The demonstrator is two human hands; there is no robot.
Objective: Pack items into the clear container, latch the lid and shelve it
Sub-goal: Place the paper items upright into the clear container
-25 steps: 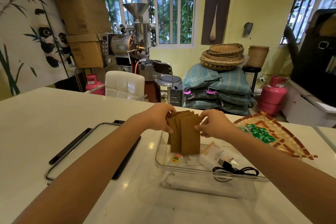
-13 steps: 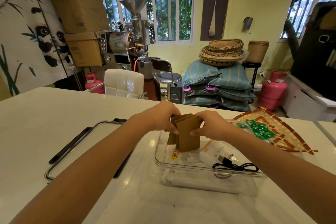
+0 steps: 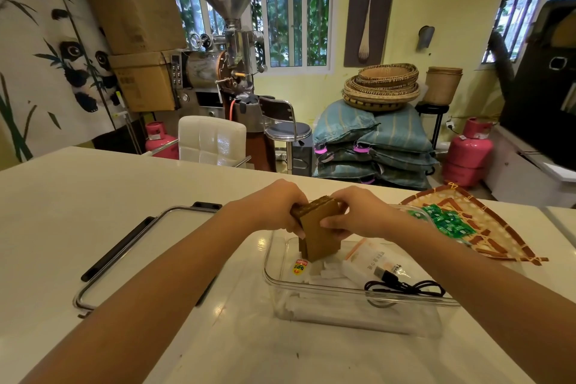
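Note:
A clear container (image 3: 314,287) stands open on the white table in front of me. Both hands hold a stack of brown paper pouches (image 3: 318,238) upright inside its left end. My left hand (image 3: 277,207) grips the stack's left edge and my right hand (image 3: 352,212) grips its right edge and top. In the container lie a white packet (image 3: 371,262), a black USB cable (image 3: 405,285) and a small tube with a yellow and red label (image 3: 300,267). The clear lid with black latches (image 3: 124,246) lies flat to the left.
A woven tray (image 3: 505,237) with several green sachets (image 3: 448,223) sits at the right on the table. Beyond the table's far edge stand a white chair (image 3: 210,140), a coffee roaster, stacked sacks and pink gas cylinders.
The fanned pouches have been squared into a tighter stack and lowered deeper into the container. Both hands have closed in together over the stack's top.

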